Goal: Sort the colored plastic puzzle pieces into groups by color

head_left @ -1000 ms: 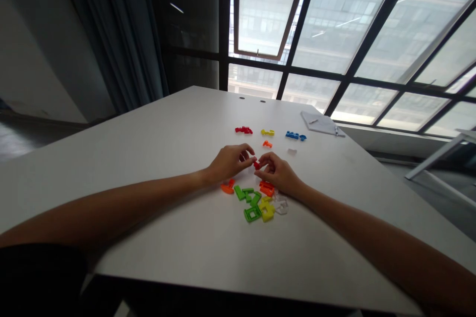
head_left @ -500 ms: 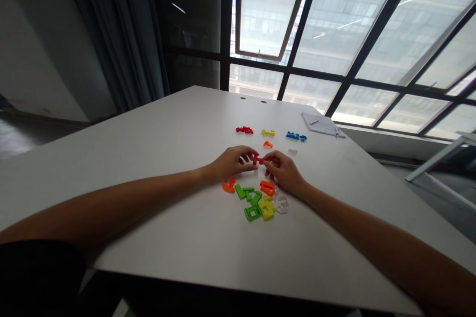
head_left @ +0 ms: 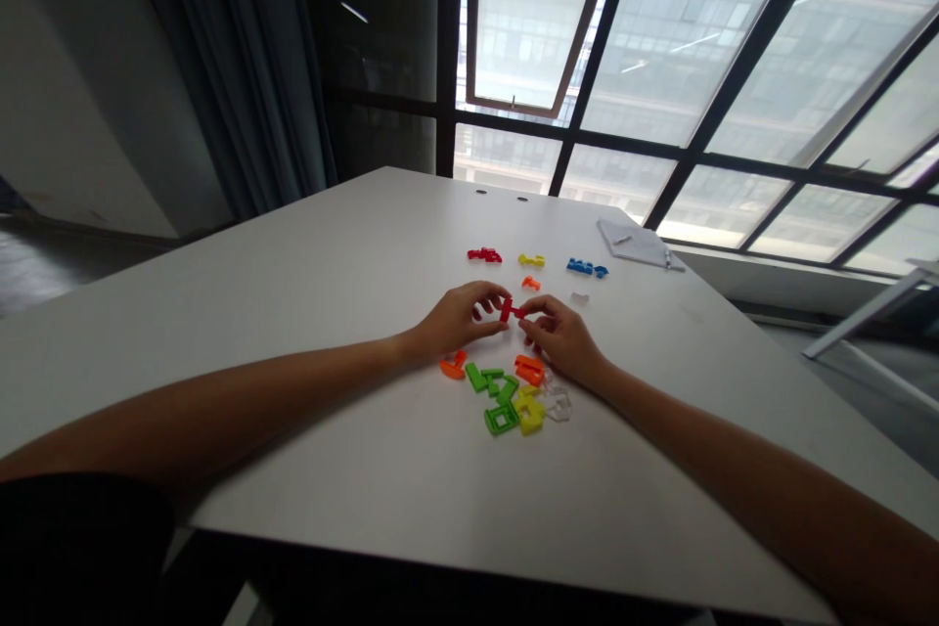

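Note:
Between my two hands, just above the white table (head_left: 323, 284), is a small red plastic piece (head_left: 506, 310) with a crossbar and a short stem. My left hand (head_left: 469, 316) pinches its crossbar end between thumb and fingertip. The stem end is in the pinch of my right hand (head_left: 558, 331). Below my hands lie an orange piece (head_left: 453, 367), several green pieces (head_left: 502, 419), another orange piece (head_left: 529, 370), a yellow piece (head_left: 529, 414) and a clear piece (head_left: 559, 405), close together.
Farther back sit red pieces (head_left: 484, 255), a yellow piece (head_left: 531, 260), blue pieces (head_left: 585, 267), a small orange piece (head_left: 530, 284) and a pale clear piece (head_left: 579, 298). A white notepad (head_left: 638, 245) with pens lies at the far right, near the windows.
The red piece has turned slightly, its crossbar now showing more of its face. Both hands keep hold of it. The view has shifted a little; the loose pieces lie as before.

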`<state>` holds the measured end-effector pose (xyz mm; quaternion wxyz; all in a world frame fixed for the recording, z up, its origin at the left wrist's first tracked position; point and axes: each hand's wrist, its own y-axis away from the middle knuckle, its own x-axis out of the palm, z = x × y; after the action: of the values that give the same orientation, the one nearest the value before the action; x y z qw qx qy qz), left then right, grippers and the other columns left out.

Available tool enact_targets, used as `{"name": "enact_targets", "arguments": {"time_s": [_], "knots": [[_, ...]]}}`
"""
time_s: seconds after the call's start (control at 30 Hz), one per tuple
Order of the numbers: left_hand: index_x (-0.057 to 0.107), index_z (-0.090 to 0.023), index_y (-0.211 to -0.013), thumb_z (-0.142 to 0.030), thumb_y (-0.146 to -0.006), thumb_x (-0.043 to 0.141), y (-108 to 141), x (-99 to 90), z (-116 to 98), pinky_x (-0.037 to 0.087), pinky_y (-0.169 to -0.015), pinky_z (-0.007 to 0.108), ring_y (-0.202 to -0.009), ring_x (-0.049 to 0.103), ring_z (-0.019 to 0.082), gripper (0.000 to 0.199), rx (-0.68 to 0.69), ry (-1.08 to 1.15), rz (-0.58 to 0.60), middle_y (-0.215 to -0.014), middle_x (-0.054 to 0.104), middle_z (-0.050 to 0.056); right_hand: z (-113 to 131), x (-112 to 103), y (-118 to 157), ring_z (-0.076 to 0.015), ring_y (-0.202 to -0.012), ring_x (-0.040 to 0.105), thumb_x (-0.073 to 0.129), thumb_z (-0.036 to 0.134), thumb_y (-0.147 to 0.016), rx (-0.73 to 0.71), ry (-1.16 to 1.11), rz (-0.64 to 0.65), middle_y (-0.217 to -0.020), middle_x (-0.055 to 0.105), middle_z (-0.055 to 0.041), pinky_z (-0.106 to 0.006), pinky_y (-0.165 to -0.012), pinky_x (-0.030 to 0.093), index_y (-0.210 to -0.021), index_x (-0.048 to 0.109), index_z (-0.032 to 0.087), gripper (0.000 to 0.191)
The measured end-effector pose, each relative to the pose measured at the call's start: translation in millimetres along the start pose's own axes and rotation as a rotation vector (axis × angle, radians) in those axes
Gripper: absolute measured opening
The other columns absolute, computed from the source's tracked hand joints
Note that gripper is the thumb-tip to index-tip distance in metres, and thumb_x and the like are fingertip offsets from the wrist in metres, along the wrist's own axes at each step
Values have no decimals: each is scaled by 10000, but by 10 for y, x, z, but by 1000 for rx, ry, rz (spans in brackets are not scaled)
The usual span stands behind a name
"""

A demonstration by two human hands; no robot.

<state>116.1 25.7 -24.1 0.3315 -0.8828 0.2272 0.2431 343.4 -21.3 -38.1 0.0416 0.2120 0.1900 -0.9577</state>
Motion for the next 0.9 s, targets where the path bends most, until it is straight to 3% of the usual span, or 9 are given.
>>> {"name": "enact_targets", "arguments": {"time_s": [0.3, 0.5, 0.9], "knots": [[665, -214, -1161, -393, -861, 749, 8, -8, -46, 552, -736, 298, -913, 667, 191, 360, -8, -6, 18, -1048, 709, 50, 39, -6, 20, -159, -617, 652, 681, 358, -878, 9, 36, -36, -782, 668, -1, -280, -561, 517, -1020, 640, 216, 205], [653, -224, -1206, -417, -891, 719, 16, -9, -34, 546, -735, 291, -919, 671, 190, 376, 9, -5, 27, -1029, 710, 44, 46, -8, 23, -154, -625, 653, 687, 363, -878, -23, 44, -40, -862, 689, -21, -284, -572, 527, -1015, 640, 210, 209], [675, -220, -1184, -444, -868, 748, 11, -7, -16, 531, -726, 282, -890, 673, 188, 394, 0, -1, 22, -975, 706, 32, -4, -9, 21, -152, -584, 640, 689, 370, -876, -37, 48, -44, -753, 670, -2, -268, -537, 509, -1016, 651, 202, 222]]}}
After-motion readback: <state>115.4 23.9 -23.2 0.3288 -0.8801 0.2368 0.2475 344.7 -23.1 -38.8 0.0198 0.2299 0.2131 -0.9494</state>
